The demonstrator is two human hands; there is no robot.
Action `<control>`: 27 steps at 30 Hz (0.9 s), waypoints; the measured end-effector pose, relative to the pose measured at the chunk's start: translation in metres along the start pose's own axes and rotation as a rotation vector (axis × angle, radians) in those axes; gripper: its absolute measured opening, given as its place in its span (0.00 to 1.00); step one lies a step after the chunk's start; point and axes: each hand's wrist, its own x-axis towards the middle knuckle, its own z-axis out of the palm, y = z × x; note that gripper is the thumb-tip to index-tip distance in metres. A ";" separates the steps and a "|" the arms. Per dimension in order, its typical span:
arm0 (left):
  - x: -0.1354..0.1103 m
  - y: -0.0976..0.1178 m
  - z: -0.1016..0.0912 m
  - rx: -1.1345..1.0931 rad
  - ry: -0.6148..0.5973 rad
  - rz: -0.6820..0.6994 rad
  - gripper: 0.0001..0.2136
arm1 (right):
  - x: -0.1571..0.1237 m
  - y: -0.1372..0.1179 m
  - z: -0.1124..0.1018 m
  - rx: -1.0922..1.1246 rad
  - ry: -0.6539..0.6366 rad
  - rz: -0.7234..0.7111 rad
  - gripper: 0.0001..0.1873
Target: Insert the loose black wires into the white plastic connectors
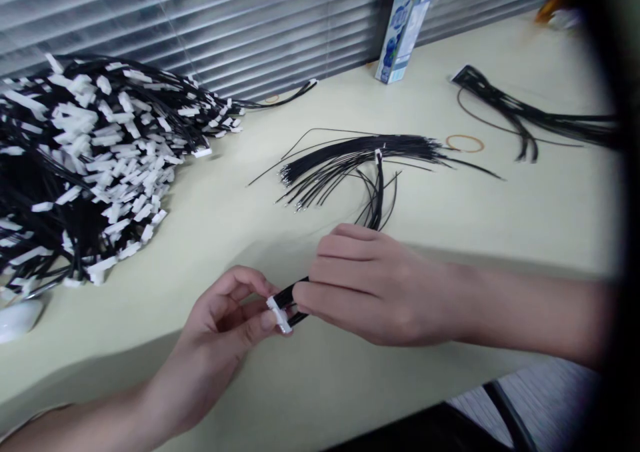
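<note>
Left hand [215, 345] pinches small white plastic connector [279, 315]; right hand [370, 287] grips its thin black wires [286, 297].

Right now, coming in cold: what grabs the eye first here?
The big heap of black cables with white connectors, sprawled over the left of the table. Then the two hands at front centre: the left hand pinches a small white connector, the right hand grips its black wires. Beyond them, a blue-and-white carton stands by the window blinds.
</note>
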 end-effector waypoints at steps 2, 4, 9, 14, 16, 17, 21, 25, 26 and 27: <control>0.000 -0.001 0.000 0.018 -0.006 -0.003 0.05 | 0.001 -0.001 0.001 0.011 -0.008 0.001 0.10; 0.000 -0.002 -0.002 0.040 -0.008 0.000 0.05 | 0.001 -0.001 0.003 0.023 -0.016 -0.012 0.10; 0.000 -0.005 -0.005 0.073 -0.001 -0.001 0.06 | -0.001 -0.001 0.005 0.040 -0.015 -0.056 0.14; 0.001 -0.004 -0.005 0.049 -0.036 -0.025 0.08 | 0.001 -0.001 0.005 0.117 -0.014 -0.035 0.11; 0.001 -0.004 -0.005 0.048 -0.060 -0.027 0.07 | 0.001 0.005 0.004 0.201 0.007 0.031 0.11; 0.000 -0.004 -0.005 0.051 -0.068 -0.029 0.07 | 0.001 0.010 0.004 0.220 0.023 0.080 0.12; -0.001 -0.004 -0.007 0.074 -0.062 -0.056 0.07 | -0.008 0.047 0.006 0.011 0.009 0.310 0.12; -0.002 -0.004 -0.006 0.059 -0.061 -0.063 0.07 | -0.022 0.083 0.008 -0.124 -0.208 0.392 0.11; -0.002 -0.003 -0.005 0.057 -0.060 -0.061 0.07 | -0.024 0.087 0.008 -0.108 -0.250 0.390 0.12; -0.002 -0.003 -0.005 0.056 -0.056 -0.060 0.07 | -0.026 0.091 0.007 -0.089 -0.280 0.384 0.12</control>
